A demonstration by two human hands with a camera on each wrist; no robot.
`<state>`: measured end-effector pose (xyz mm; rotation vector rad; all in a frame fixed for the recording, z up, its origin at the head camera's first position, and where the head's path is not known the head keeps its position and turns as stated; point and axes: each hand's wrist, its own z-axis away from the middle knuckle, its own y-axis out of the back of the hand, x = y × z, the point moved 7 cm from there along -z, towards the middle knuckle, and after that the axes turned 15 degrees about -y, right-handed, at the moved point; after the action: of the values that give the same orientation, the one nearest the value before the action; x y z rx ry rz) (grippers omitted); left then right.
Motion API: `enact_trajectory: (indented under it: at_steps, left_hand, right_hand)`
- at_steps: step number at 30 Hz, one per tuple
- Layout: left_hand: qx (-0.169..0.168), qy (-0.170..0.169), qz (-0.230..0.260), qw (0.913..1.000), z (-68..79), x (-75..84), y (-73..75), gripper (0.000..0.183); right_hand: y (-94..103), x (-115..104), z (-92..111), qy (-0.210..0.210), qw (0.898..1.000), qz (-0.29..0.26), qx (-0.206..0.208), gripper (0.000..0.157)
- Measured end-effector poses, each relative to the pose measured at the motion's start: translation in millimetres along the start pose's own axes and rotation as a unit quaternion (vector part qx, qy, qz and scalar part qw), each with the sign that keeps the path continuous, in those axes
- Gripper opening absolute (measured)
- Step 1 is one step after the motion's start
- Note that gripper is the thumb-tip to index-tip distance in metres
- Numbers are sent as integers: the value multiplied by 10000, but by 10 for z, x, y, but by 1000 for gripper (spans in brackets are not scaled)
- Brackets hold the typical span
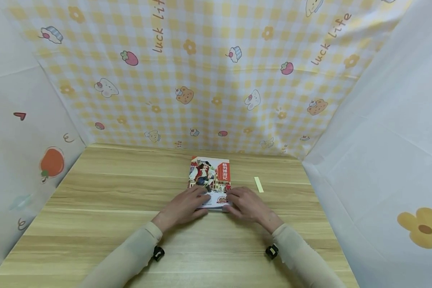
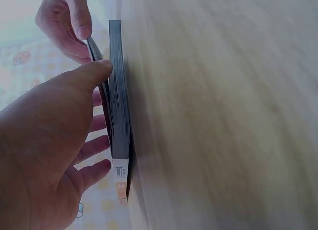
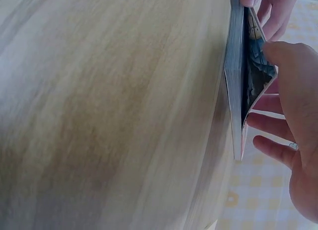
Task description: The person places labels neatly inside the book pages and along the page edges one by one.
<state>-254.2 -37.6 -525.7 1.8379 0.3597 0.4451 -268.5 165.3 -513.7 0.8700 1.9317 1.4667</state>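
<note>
A paperback book (image 1: 216,172) with a colourful illustrated cover and red title lies flat on the wooden table. At its near left corner is my left hand (image 1: 184,205), its thumb at the near edge and its fingers on the cover. My right hand (image 1: 248,204) pinches the near right corner of the front cover (image 3: 259,71). In the right wrist view that cover is raised and bent away from the page block (image 3: 233,66), showing a dark picture inside. The left wrist view shows the page edges (image 2: 118,91) and the gap under the cover.
A pale yellow paper strip (image 1: 259,185) lies on the table (image 1: 129,188) to the right of the book. Behind the table hangs a yellow checked cloth (image 1: 209,80). White cloth walls (image 1: 389,160) close off both sides. Each wrist wears a small black device (image 1: 272,252).
</note>
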Motion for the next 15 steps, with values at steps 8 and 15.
enact_trajectory:
  at_steps: [8,15]
  left_hand:
    - [203,-73,-179,9996,-16,26,24,44]
    - [262,-59,-304,9992,-46,27,42,41]
  right_hand:
    - [62,-35,-7,116,9993,99,346,26]
    - [123,-54,-21,207,9973,224,668,24]
